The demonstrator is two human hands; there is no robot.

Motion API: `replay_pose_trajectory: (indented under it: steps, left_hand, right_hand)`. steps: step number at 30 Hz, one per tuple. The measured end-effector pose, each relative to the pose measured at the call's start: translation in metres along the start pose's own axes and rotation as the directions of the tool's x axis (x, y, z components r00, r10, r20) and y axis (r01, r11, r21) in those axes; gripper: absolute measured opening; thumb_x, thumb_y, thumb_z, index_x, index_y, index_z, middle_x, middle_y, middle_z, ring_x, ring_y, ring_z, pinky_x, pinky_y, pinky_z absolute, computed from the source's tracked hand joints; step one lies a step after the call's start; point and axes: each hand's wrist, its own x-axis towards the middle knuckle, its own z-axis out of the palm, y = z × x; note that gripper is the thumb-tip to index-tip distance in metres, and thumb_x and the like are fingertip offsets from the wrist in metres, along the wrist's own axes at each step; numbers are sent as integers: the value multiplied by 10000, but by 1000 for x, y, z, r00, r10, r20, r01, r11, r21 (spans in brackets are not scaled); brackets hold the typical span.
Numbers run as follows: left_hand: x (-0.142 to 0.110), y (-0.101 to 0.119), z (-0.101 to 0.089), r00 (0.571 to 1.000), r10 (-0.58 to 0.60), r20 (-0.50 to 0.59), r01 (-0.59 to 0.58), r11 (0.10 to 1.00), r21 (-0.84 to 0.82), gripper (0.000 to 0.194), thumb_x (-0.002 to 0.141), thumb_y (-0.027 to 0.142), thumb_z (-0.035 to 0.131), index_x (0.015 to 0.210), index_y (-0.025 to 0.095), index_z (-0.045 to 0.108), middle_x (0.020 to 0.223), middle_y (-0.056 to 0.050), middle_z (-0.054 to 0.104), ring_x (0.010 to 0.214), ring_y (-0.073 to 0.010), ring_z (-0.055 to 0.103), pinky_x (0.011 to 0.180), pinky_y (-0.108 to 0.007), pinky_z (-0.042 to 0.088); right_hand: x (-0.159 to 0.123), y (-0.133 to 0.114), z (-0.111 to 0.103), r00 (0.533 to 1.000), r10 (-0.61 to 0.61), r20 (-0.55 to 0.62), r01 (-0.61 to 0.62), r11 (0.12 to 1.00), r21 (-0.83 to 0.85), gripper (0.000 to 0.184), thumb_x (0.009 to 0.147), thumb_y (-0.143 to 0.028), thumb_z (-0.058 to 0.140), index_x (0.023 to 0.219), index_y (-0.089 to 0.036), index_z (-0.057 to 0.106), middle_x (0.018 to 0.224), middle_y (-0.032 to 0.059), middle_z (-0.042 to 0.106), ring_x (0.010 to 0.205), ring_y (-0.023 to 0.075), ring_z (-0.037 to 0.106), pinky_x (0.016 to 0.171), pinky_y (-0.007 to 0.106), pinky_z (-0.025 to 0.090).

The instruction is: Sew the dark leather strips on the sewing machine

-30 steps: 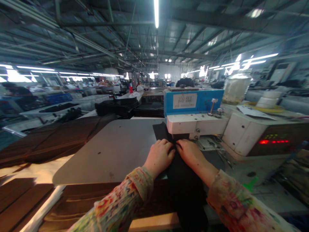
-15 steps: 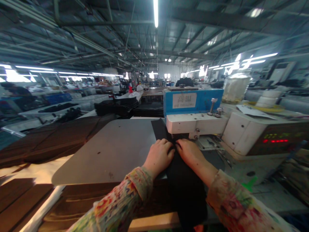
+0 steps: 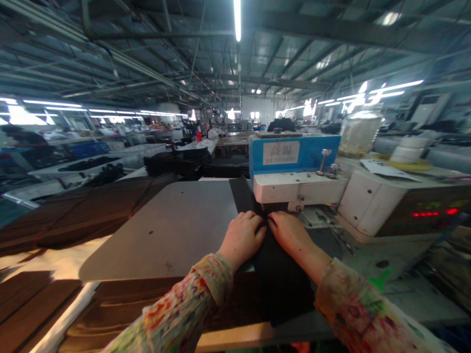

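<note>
A long black fabric strip runs from under the machine's front head down over the near table edge. My left hand lies on its left side, fingers curled and closed on the fabric. On the other side my right hand grips the strip with bent fingers, its fingertips almost meeting the left ones. Both hands are just in front of the white sewing machine head. The strip's far end lies on a grey metal plate. My fingertips are partly hidden in the dark cloth.
Brown folded material is piled at the left, with black stacks behind. To the right stand the machine's control box with lit red digits, a thread cone and a clear jar. Scissors-like metal tools lie beside the machine bed.
The black strip has slid forward: its near end has risen toward the table edge and its far end reaches slightly farther. My hands stay almost in place. The display's lit digits differ.
</note>
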Motion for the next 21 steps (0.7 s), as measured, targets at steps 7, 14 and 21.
replay_pose_trajectory:
  steps: [7, 14, 21]
  left_hand:
    - [0, -1, 1, 1000, 5, -4, -5, 1000, 0, 198, 829, 304, 444, 927, 210, 589, 919, -39, 551, 881, -184, 492, 790, -298, 423]
    - [1, -2, 1, 1000, 13, -8, -13, 1000, -3, 195, 830, 301, 443, 923, 209, 588, 916, -39, 551, 876, -183, 494, 784, -298, 424]
    - [1, -1, 1, 1000, 9, -5, -9, 1000, 1, 200, 829, 305, 444, 929, 209, 589, 920, -41, 551, 879, -185, 495, 782, -301, 424]
  right_hand:
    - [0, -1, -2, 1000, 4, -5, -5, 1000, -7, 263, 854, -181, 374, 975, -128, 601, 949, 95, 635, 873, 186, 583, 756, 258, 395]
    - [0, -1, 0, 1000, 6, -9, -6, 1000, -11, 258, 854, -187, 375, 971, -131, 598, 944, 93, 634, 861, 186, 586, 742, 258, 397]
    - [0, -1, 1, 1000, 1, -8, -2, 1000, -12, 254, 856, -186, 369, 954, -138, 599, 926, 87, 634, 863, 182, 584, 745, 257, 393]
